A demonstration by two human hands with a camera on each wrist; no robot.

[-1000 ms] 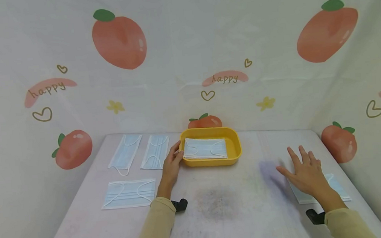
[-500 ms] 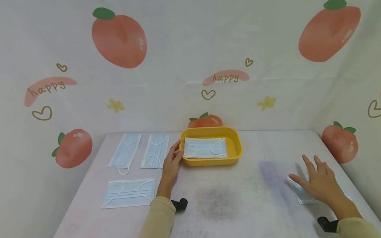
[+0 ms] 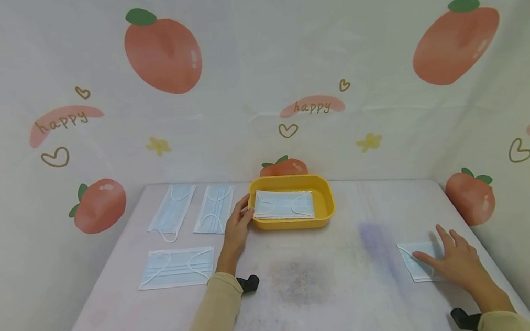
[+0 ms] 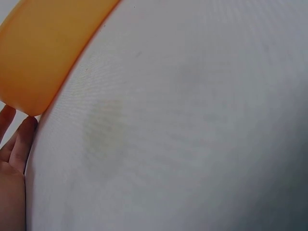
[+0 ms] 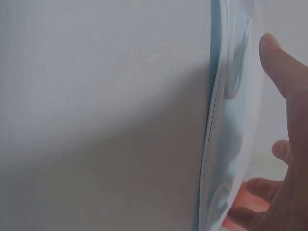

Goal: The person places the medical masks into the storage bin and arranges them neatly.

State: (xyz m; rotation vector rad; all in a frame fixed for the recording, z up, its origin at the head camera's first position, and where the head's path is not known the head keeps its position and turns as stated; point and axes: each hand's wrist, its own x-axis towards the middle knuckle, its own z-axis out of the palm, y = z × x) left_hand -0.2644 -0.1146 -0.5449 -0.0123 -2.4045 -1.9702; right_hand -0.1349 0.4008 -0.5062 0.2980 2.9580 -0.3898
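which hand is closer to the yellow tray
The left: the left hand touches the yellow tray at its left end. The right hand is well to its right, over a mask.

Yellow tray, round-cornered, sits level at the far side of the surface with a flat stack of light-blue masks (white loops uppermost) inside, three loose masks flat to its left, and a partly hidden light-blue mask flat at right.

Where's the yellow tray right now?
In the head view, the yellow tray sits at the far side of the table, near centre, the left hand touching its left end.
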